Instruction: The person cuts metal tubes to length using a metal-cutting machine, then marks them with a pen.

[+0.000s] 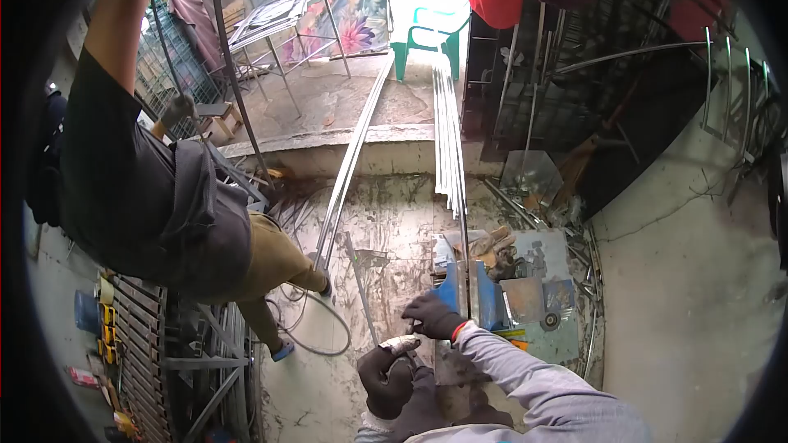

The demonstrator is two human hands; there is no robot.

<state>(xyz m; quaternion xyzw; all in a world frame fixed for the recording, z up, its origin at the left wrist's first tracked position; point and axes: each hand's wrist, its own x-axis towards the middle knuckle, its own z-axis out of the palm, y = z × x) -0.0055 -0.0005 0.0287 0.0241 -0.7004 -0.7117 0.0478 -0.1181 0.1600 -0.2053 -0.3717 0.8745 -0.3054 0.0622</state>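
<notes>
My left hand [389, 373], in a dark glove with a silvery wrap at the thumb, is curled closed low in the view. The lower end of a thin metal bar [359, 283] meets its upper edge. Just above and to the right, my right hand [435, 317], dark-gloved with an orange cuff, has its fingers bent together beside the blue vise [488, 291]. I cannot tell what either hand grips. A long metal profile [463, 238] runs between the vise jaws and away toward the doorway.
A person [164, 189] stands at the left with an arm raised. Long metal profiles [353, 156] lean on the raised step near a green chair [431, 33]. Gloves [494, 250] and a metal plate [523, 300] lie right of the vise. A cable loop [345, 336] lies on the floor.
</notes>
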